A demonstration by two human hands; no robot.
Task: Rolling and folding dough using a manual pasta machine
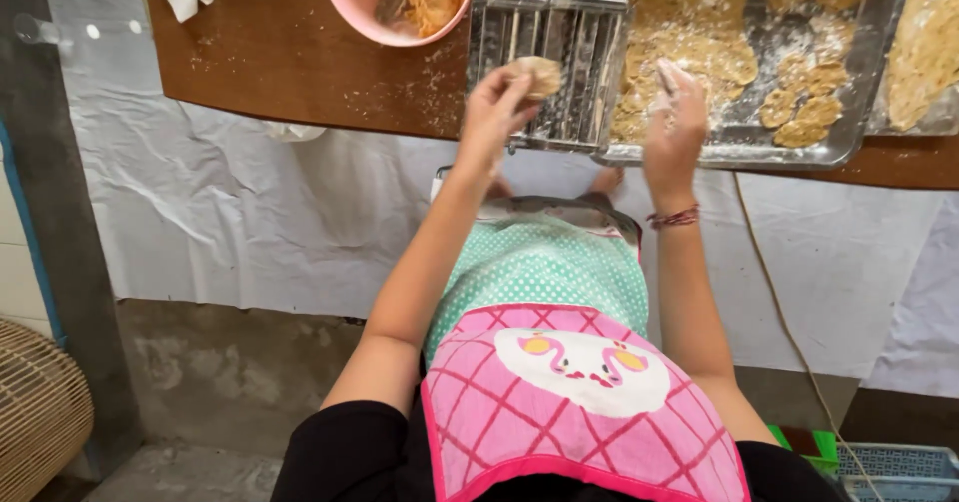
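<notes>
bottom of the frame first: a pink and green apron (pixel 559 362) fills the lower centre, worn to catch the flour, with both bare arms reaching up and away from it. over at the lower left edge sits a woven basket (pixel 35 412), and a grey crate (pixel 899 467) pokes in at the lower right.

up the arms now. the left hand (pixel 494 112) is pinched closed around a small flattened dough piece (pixel 539 74), holding it right over the top of the metal pasta roller (pixel 549 57), upper centre, seemingly lined up with the rollers. the right hand (pixel 674 122), a red thread bracelet (pixel 674 218) at the wrist, hangs loosely curled over the near rim of the steel tray (pixel 849 132), fingertips dusted white and grasping nothing that i can make out.

further back, that tray holds rolled dough sheets (pixel 699 52) under a flour dusting, likely to stop sticking. upper middle, a pink bowl (pixel 350 7) with a spoon and more dough rests on the brown bench (pixel 270 52), within the left arm's reach.
</notes>
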